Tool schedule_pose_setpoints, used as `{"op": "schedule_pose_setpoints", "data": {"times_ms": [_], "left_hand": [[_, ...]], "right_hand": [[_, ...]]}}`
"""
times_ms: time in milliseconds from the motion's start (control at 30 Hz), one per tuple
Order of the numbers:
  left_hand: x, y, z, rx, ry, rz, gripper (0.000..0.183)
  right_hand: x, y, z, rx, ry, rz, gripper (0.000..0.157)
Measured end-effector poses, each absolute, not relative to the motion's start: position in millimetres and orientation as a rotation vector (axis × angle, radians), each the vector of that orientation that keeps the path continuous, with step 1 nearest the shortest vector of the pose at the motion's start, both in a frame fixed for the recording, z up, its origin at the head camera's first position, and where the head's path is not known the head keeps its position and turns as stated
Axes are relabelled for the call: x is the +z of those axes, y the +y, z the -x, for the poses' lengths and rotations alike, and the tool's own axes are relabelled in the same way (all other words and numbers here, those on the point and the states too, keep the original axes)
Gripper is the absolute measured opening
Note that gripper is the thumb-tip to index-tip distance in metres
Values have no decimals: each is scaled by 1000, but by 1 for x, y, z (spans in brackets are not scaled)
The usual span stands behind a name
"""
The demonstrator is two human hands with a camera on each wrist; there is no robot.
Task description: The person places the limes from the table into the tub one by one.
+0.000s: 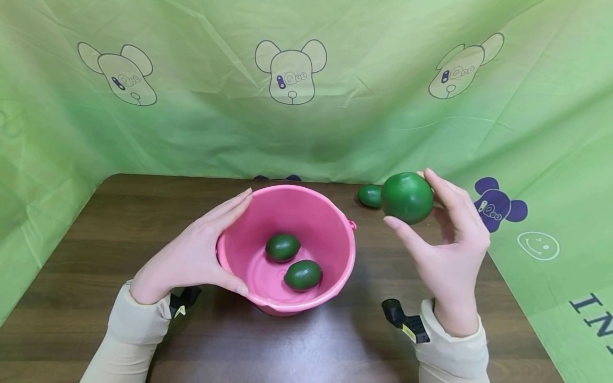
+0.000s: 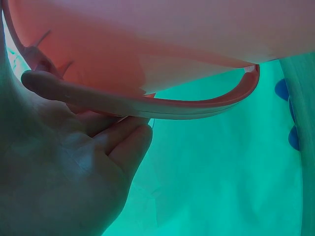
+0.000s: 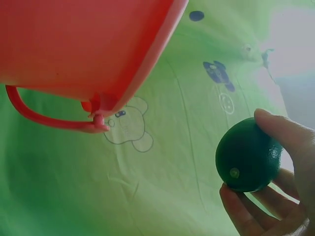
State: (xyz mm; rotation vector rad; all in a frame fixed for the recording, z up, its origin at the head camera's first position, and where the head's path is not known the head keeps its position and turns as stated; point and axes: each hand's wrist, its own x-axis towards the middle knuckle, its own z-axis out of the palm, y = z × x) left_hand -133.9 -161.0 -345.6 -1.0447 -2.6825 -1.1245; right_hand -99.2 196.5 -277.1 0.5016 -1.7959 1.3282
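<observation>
My left hand [image 1: 191,255] holds the left side of a pink bucket [image 1: 345,250], fingers along the far rim and thumb over the near rim. In the left wrist view the bucket's curved handle [image 2: 197,110] passes in front of the fingers. Inside, on the bottom, lie two dark green limes: a far lime [image 1: 282,248] and a near lime [image 1: 303,275]. To the right of the bucket, my right hand [image 1: 452,239] pinches a round green lime [image 1: 407,198] between thumb and fingertips, up in the air. The right wrist view shows a pale stem spot on this lime [image 3: 248,155].
Another green lime [image 1: 370,196] lies on the brown wooden table [image 1: 115,234] near its back edge, partly behind the held one. A green cloth [image 1: 201,133] with printed bear heads hangs along the back and sides.
</observation>
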Motion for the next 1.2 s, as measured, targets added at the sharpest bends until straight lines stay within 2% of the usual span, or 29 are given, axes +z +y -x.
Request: {"op": "schedule_pose_setpoints", "data": {"times_ms": [1200], "left_hand": [[-346,-161,133,-1118,-2663,1052,138]], "right_hand": [[-281,180,97,1349,-1810,-694,69]]}}
